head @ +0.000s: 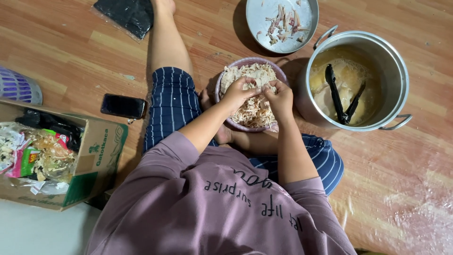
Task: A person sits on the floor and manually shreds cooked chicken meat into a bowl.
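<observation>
I sit on a wooden floor with a purple bowl (222, 85) of pale shredded meat (252, 111) between my legs. Over the bowl, my left hand (237, 93) and my right hand (279, 97) meet, their fingertips pinched together on a piece of meat (260, 89). Both hands hover just above the heap of shreds. To the right of the bowl stands a large steel pot (391, 61) with broth, pale pieces of meat and black tongs (340, 97) inside.
A round metal tray (257, 19) with bones and scraps lies behind the bowl. A black phone (123, 106) rests on the floor at the left. A cardboard box (99, 151) full of rubbish stands at the far left, a black bag (127, 14) at the top.
</observation>
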